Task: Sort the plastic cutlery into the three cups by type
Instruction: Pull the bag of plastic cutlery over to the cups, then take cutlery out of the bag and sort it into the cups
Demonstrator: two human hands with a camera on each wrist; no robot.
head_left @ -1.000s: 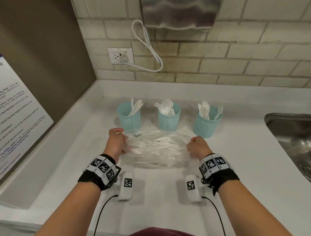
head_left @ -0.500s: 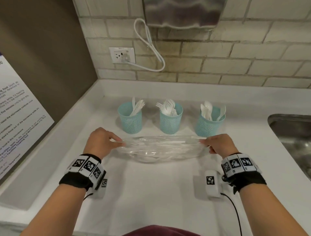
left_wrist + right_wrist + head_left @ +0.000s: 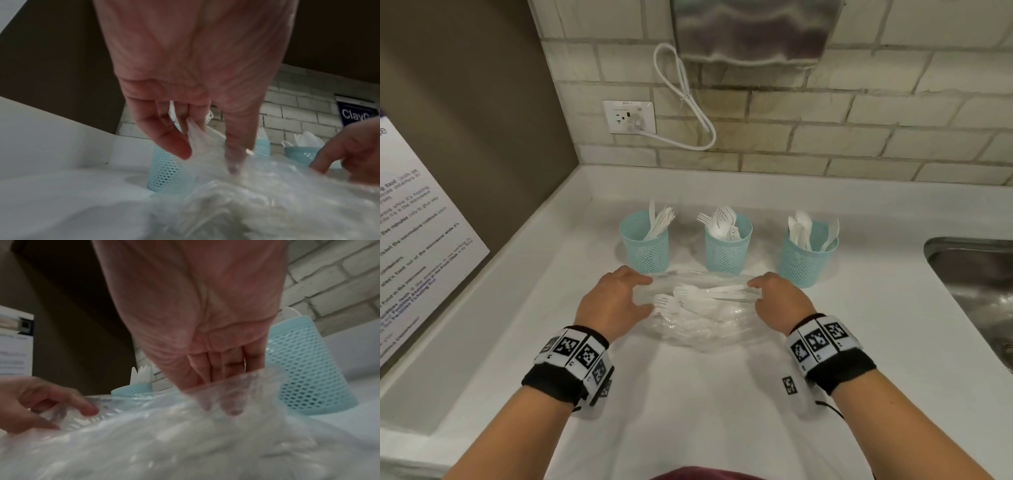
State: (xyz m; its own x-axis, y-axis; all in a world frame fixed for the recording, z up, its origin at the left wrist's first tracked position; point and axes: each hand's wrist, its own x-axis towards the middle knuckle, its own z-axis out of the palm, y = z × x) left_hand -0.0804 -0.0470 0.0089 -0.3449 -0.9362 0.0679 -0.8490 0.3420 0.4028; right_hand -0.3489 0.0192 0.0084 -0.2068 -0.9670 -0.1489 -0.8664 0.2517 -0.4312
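Note:
A clear plastic bag (image 3: 702, 325) of white forks (image 3: 688, 298) and other cutlery lies on the white counter (image 3: 705, 404). My left hand (image 3: 643, 294) pinches the bag's left edge, and my right hand (image 3: 755, 294) grips its right edge with the fingers tucked behind the plastic (image 3: 222, 402). The left wrist view shows film pulled up between my left fingers (image 3: 176, 146). Three teal mesh cups stand behind the bag: the left cup (image 3: 645, 250) holds knives, the middle cup (image 3: 727, 253) forks, the right cup (image 3: 804, 263) spoons.
A steel sink (image 3: 976, 274) is sunk into the counter at the right. The brick wall behind carries an outlet (image 3: 629, 117) with a white cord and a metal dispenser (image 3: 753, 31). A printed notice (image 3: 421, 246) hangs on the left wall.
Half a second ago my hands stretched the bag wide apart. They have come closer together, and the bag now lies slack with the forks showing between them.

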